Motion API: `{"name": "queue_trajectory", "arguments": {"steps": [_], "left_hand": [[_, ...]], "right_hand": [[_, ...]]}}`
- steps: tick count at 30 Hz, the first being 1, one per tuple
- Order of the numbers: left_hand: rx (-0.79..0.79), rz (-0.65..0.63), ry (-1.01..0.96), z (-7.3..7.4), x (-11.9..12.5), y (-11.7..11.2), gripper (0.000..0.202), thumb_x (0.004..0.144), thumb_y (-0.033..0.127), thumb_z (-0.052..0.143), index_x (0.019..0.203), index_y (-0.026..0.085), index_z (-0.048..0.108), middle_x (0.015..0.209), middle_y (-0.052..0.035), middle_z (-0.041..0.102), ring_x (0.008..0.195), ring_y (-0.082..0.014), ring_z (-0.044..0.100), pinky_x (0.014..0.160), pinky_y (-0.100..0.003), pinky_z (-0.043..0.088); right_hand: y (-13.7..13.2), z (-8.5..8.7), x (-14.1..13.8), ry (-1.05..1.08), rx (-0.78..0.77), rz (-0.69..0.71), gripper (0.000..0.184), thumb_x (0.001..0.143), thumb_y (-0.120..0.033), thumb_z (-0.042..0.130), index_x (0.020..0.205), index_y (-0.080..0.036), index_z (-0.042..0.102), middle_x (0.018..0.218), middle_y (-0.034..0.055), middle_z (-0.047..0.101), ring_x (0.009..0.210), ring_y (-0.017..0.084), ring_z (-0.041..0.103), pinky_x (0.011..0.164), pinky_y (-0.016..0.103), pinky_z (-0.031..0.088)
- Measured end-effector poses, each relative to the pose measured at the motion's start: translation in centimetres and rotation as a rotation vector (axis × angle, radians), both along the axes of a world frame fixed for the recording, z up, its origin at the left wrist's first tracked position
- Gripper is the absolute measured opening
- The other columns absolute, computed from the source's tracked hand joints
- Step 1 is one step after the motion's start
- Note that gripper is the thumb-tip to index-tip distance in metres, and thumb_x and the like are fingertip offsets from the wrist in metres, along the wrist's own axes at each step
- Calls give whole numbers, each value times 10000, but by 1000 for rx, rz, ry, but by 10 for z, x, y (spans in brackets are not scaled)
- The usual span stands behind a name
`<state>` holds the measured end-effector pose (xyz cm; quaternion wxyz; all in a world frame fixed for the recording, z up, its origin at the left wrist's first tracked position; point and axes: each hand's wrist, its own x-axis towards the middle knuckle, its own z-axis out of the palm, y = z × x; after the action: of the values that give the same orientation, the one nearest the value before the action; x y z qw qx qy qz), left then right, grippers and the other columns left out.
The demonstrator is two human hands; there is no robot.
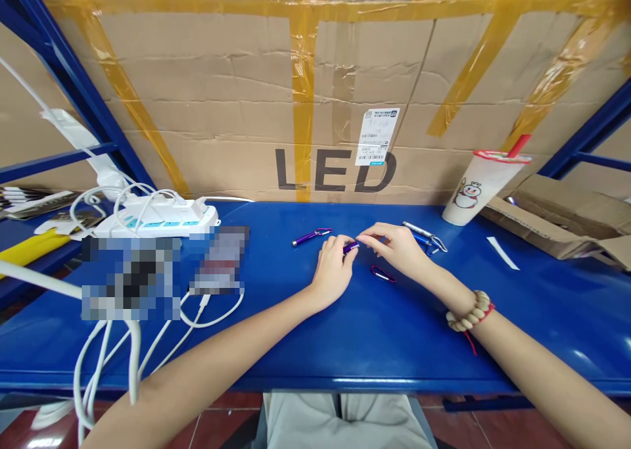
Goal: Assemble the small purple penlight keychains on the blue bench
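Centre frame: left hand (332, 269) and right hand (396, 248) pinch opposite ends of purple torch (351, 247), its long axis running left-right between them.

Purple keychain torch (351, 247), blue table (394, 344), white power strip (158, 222), white cup (468, 196) with red straw (518, 144), brown cardboard (221, 140) with yellow tape (302, 74).

small purple flashlight barrel (351, 247), metallic, held level at both ends, well left of the white cup (473, 189).
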<state>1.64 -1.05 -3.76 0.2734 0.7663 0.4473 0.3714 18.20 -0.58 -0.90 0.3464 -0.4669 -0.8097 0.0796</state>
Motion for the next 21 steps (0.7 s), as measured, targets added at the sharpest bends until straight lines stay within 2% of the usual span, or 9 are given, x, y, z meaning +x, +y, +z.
{"name": "queue_trajectory", "arguments": {"steps": [6,9,12,17,21], "left_hand": [[-40,46,138,3,5,-4,198,931,262,390,1039,164,525,1084,-65,585,1055,-229,501,911,-400,378],[-67,75,199,5,13,-2,228,940,259,354,1040,152,528,1077,-80,612,1044,-262,517,891,-438,370],[-83,147,230,7,25,8,254,942,221,321,1047,97,517,1082,-130,612,1059,-289,517,893,-448,360],[-63,217,217,7,42,36,277,960,232,255,1072,99,470,1078,-119,624,1031,-245,553,896,-385,368],[-18,224,195,7,45,53,269,968,229,221,1095,118,431,1083,-97,625,1022,-226,561,888,-371,368]], "right_hand": [[0,-2,0,-120,28,-7,323,887,-429,483,857,-169,674,831,54,643,736,161,589,700,284,448],[1,-5,2,-186,90,-79,324,898,-430,464,874,-181,671,857,38,643,757,153,595,675,263,431],[6,-11,5,-199,166,-182,316,903,-411,460,876,-180,674,843,35,643,736,151,589,641,259,410],[17,-19,7,-36,156,-316,356,862,-461,494,865,-164,690,828,52,649,707,157,568,645,264,401],[23,-22,6,77,83,-398,412,844,-496,489,837,-142,701,758,62,643,544,121,519,570,255,396]]}}
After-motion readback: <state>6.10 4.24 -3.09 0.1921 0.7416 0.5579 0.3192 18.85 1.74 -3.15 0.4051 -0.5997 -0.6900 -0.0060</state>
